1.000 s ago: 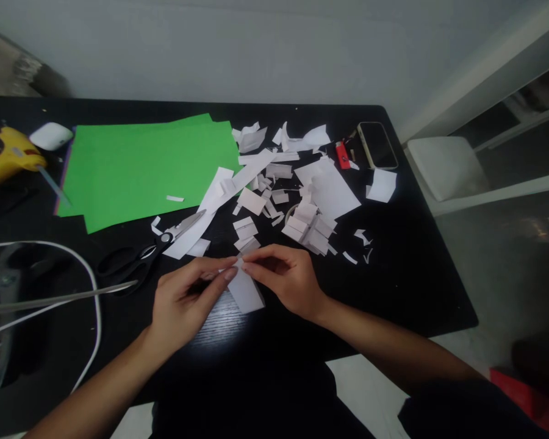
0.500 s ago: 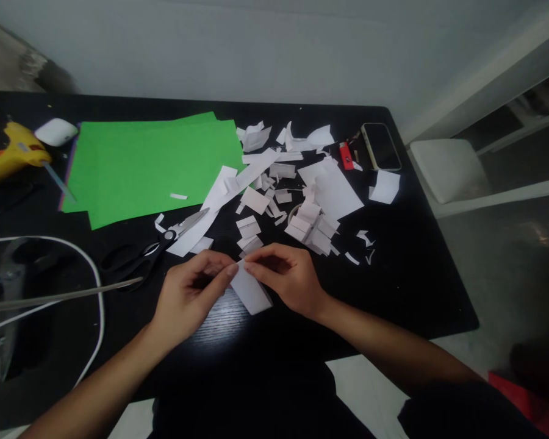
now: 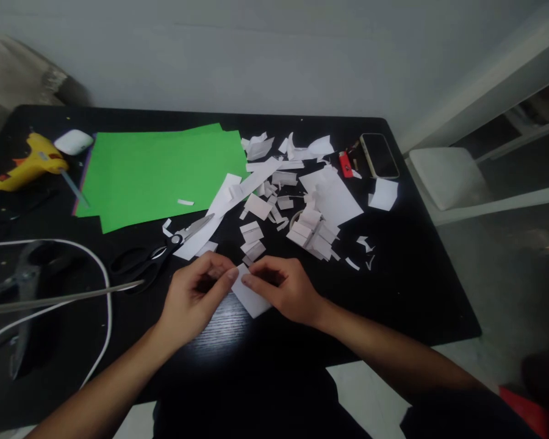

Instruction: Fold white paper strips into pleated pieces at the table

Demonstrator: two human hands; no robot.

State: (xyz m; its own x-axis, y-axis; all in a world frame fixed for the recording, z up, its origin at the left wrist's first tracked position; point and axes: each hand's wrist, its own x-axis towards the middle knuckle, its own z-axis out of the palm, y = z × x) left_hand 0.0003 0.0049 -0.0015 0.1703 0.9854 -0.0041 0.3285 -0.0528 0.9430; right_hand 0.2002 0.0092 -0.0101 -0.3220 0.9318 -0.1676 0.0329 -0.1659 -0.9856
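Observation:
A small piece of white paper (image 3: pixel 251 300) is held between my two hands, low over the near part of the black table. My left hand (image 3: pixel 196 296) pinches its upper left edge between thumb and forefinger. On the other side, my right hand (image 3: pixel 284 286) grips the paper's upper right part, with the thumb lying over it and covering some of the sheet. Just beyond my fingertips lie small folded white paper pieces (image 3: pixel 251 231). Black-handled scissors (image 3: pixel 165 247) rest left of them, blades over a long white paper strip (image 3: pixel 229 201).
Green sheets (image 3: pixel 165 174) lie at the back left, beside a yellow glue gun (image 3: pixel 39 161) and a white case (image 3: pixel 74 142). Paper scraps (image 3: pixel 313 235) crowd the middle. A red lighter (image 3: pixel 345 164) and a phone (image 3: pixel 379 155) sit back right. A white cable (image 3: pixel 105 268) loops at left.
My right hand has shifted slightly down the paper, covering more of its right side. Both hands still hold it. The whole view has tilted a little.

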